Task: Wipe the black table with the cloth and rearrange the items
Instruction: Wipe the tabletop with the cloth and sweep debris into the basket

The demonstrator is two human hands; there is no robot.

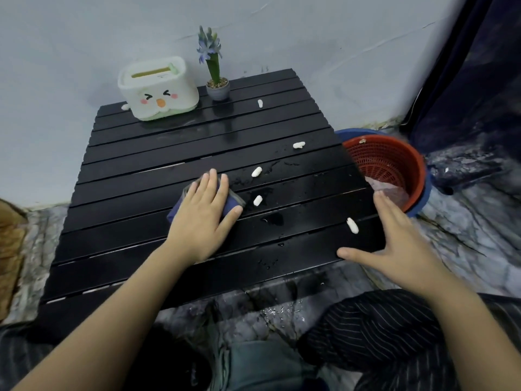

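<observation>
The black slatted table (135,170) fills the middle of the view, wet with droplets on its right half. My left hand (201,215) lies flat, fingers spread, pressing a folded blue-grey cloth (232,201) onto the table's centre. My right hand (394,238) rests open at the table's right edge, holding nothing. Several small white pieces lie scattered on the slats, one (352,225) just beside my right hand, another (257,200) next to the cloth. A white box with a cartoon face (158,90) and a small potted purple flower (215,80) stand at the far edge.
A red mesh basket (392,162) sits inside a blue basin (423,198) on the floor right of the table. A pale wall runs close behind. A dark curtain (473,80) hangs at the right. My knees in striped trousers (380,328) are at the near edge.
</observation>
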